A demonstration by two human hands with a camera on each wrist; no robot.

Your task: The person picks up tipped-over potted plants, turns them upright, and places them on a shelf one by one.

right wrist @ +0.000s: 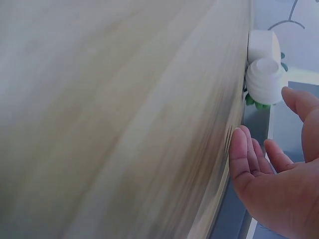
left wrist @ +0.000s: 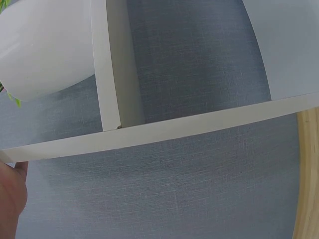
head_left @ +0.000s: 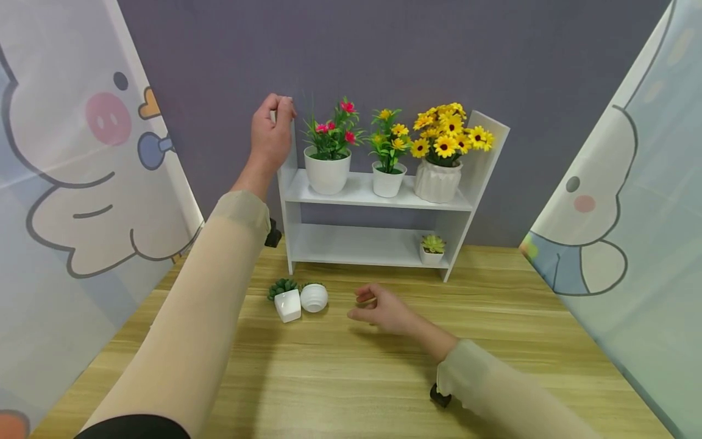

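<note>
At the upper left of a white two-tier shelf point(head_left: 378, 235), my left hand point(head_left: 272, 133) grips the top of its side panel with curled fingers. The left wrist view shows only part of that hand point(left wrist: 11, 196) against the panel's edge point(left wrist: 174, 128). My right hand point(head_left: 386, 310) hovers low over the table, fingers apart and holding nothing. To its left, two small potted succulents lie tipped over: a square white pot point(head_left: 288, 306) with dark green leaves and a round ribbed white pot point(head_left: 314, 298). In the right wrist view the ribbed pot point(right wrist: 265, 82) is beyond my fingertips.
Pots with pink flowers point(head_left: 328, 174), small yellow flowers point(head_left: 387, 181) and yellow daisies point(head_left: 438, 181) stand on the upper tier. A small succulent point(head_left: 432, 250) sits at the lower tier's right end. Cartoon-printed sheets point(head_left: 82, 152) flank the wooden table point(head_left: 340, 378).
</note>
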